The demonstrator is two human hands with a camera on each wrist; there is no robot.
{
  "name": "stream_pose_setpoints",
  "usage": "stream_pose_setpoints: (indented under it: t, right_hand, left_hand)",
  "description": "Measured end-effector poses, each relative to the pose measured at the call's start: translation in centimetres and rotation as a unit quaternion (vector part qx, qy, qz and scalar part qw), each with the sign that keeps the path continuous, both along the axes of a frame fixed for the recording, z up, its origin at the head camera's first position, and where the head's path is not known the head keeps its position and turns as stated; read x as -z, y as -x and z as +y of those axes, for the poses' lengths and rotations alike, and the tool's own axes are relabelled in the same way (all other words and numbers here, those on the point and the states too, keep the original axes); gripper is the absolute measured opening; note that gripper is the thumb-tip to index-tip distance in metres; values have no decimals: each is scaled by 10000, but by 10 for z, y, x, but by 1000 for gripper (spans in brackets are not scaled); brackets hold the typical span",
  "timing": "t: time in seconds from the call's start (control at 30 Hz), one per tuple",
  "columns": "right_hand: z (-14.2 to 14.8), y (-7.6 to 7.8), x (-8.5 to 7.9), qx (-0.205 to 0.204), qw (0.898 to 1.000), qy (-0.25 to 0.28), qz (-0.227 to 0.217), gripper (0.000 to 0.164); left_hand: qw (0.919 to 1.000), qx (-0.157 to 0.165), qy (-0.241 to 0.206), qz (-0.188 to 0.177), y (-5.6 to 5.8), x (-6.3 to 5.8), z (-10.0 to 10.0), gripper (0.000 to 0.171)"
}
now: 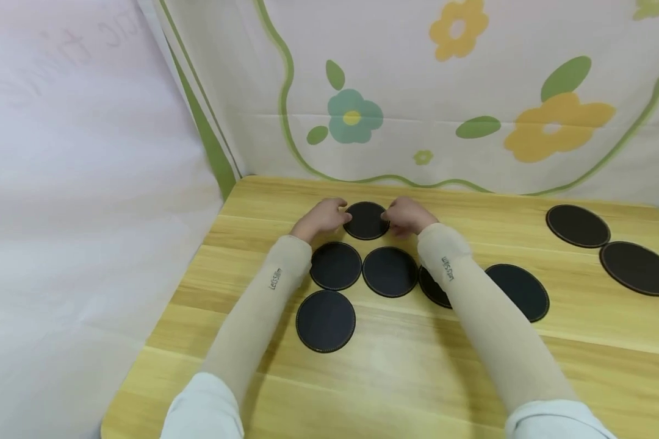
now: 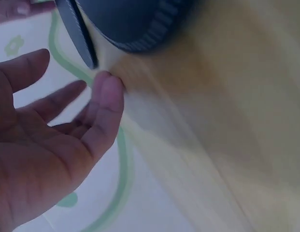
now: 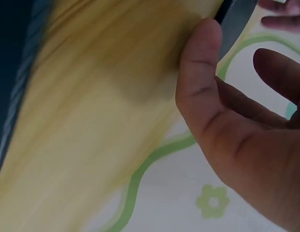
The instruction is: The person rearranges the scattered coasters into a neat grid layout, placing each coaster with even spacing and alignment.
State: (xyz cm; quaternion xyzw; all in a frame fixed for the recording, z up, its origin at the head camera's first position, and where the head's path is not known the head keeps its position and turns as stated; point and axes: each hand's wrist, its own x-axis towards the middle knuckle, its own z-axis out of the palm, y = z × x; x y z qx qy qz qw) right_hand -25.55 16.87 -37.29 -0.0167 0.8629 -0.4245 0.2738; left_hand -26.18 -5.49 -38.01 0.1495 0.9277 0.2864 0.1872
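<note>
A round black coaster (image 1: 366, 221) with a stitched rim lies flat at the back of the wooden table, between both hands. On its left side is the left hand (image 1: 324, 217), one fingertip right at the rim and the other fingers loosely bent and spread, as the left wrist view shows. Opposite it, the right hand (image 1: 409, 216) has a fingertip at the coaster's right edge, its remaining fingers held away from the disc. Just in front lie two more black coasters, a left one (image 1: 336, 266) and a right one (image 1: 390, 272), side by side.
Nearest the person sits another coaster (image 1: 326, 321). The right forearm partly covers a coaster (image 1: 433, 288) and overlaps a further one (image 1: 518, 291). Two coasters, one farther back (image 1: 578, 225) and one nearer (image 1: 639, 268), lie at the right. A flowered cloth (image 1: 395, 152) hangs behind the table (image 1: 406, 378).
</note>
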Motion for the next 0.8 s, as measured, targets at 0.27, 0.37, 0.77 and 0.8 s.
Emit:
stream_pose_setpoints:
  t: [0.27, 0.37, 0.77, 0.8]
  right_hand:
    - [-10, 5, 3, 592, 9942, 750, -493, 38]
    - [-8, 7, 5, 933, 9860, 1189, -701, 49]
    - [-4, 7, -9, 942, 9861, 1339, 271, 55]
    - [-3, 7, -10, 932, 9849, 1420, 347, 54]
  left_hand:
    - [9871, -1078, -996, -642, 7, 4, 11, 49]
    - [9618, -1592, -1975, -1031, 11, 7, 10, 22]
    - [9437, -1898, -2638, -607, 15, -6, 9, 22]
    - [9428, -1927, -2655, -597, 14, -8, 10, 29]
